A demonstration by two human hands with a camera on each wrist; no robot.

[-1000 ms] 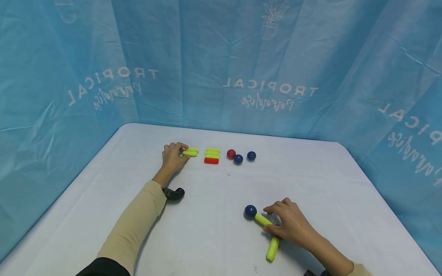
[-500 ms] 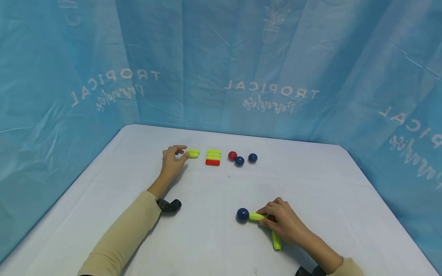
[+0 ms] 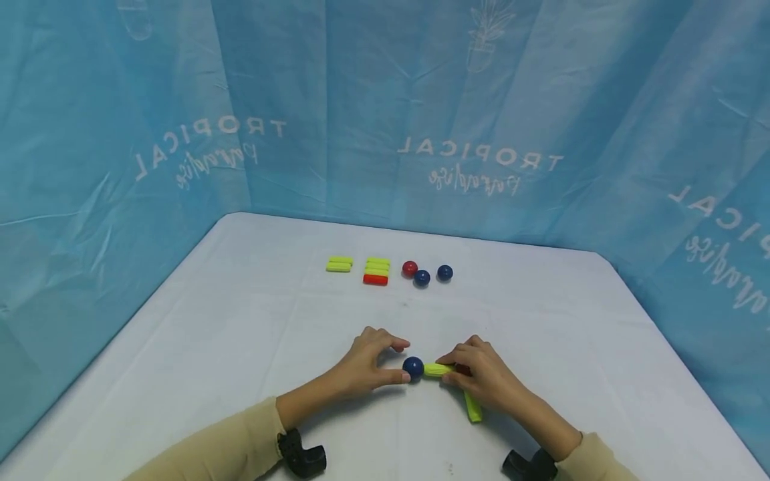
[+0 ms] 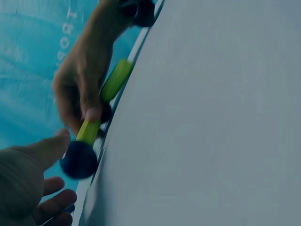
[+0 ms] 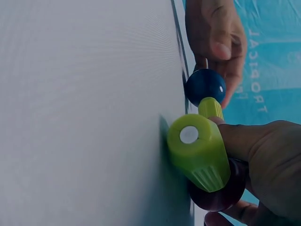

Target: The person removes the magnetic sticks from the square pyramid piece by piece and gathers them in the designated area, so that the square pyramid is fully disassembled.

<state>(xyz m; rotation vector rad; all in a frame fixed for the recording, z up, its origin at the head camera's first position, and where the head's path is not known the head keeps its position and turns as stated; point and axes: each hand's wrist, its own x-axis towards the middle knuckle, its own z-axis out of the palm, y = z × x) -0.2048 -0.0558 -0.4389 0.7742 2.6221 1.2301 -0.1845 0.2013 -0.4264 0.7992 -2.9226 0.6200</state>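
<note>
A blue ball (image 3: 412, 368), a yellow-green rod (image 3: 438, 370), a dark red ball (image 5: 218, 195) and a second yellow-green rod (image 3: 472, 406) stand joined in a bent chain. My right hand (image 3: 487, 375) pinches the first rod near the red ball, which its fingers partly hide in the head view. The second rod points toward the table's front, and the right wrist view shows a white disc in its end. Around the blue ball, my left hand (image 3: 369, 364) holds thumb and fingers apart; its thumb is at the ball, and contact is hard to tell.
On the white table (image 3: 289, 334), farther back, lie a pair of yellow-green rods (image 3: 339, 264), a stack-like row with a red rod (image 3: 375, 280), a red ball (image 3: 410, 268) and two blue balls (image 3: 422, 278). A blue curtain (image 3: 361, 120) hangs behind.
My left hand has left the far pair of rods and come back toward me to the blue ball. My right hand has turned the chain, so its first rod now points left.
</note>
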